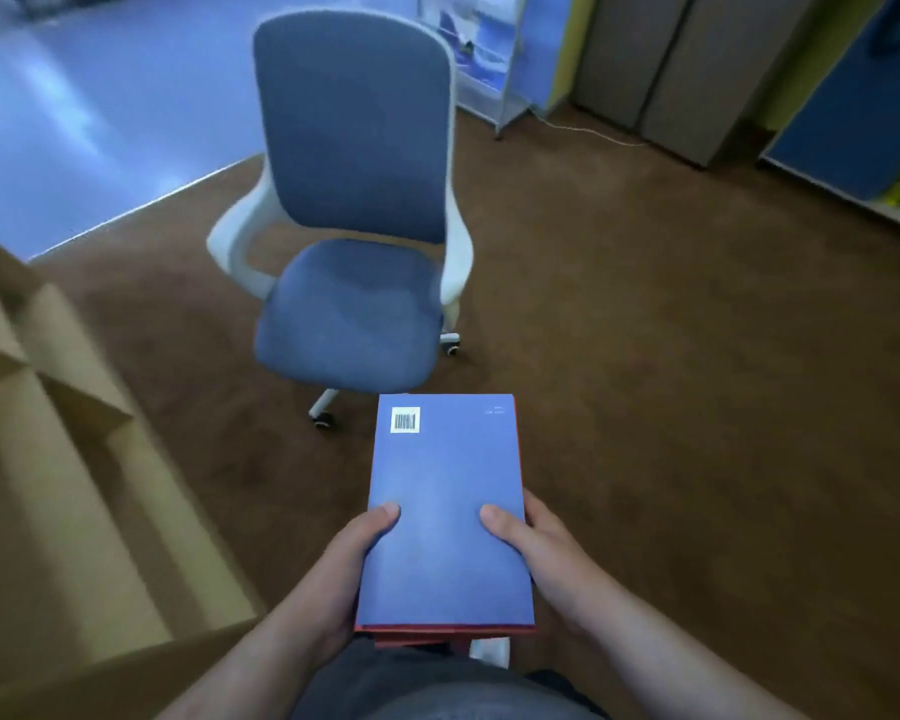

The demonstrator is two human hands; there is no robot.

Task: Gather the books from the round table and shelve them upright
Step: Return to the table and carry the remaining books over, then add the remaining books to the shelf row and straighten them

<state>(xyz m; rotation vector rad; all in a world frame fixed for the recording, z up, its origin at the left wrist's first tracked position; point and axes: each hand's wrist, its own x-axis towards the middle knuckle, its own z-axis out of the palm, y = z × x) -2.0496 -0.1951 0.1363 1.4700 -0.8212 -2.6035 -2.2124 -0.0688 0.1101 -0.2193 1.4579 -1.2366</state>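
I carry a stack of books (pixel 445 491) flat in front of my body. The top book has a blue back cover with a white barcode label at its far left corner; red edges of a book beneath show at the near end. My left hand (pixel 354 563) grips the stack's left side, thumb on the cover. On the right side my right hand (pixel 531 553) grips it the same way, thumb on top. A wooden shelf unit (pixel 58 407) with open compartments stands at my left. The round table is out of sight.
A blue office chair (pixel 354 241) with white arms and castors stands on the brown carpet right ahead of the books. Grey cabinets (pixel 687 70) and a white rack (pixel 489 54) line the far wall. Open carpet lies to the right.
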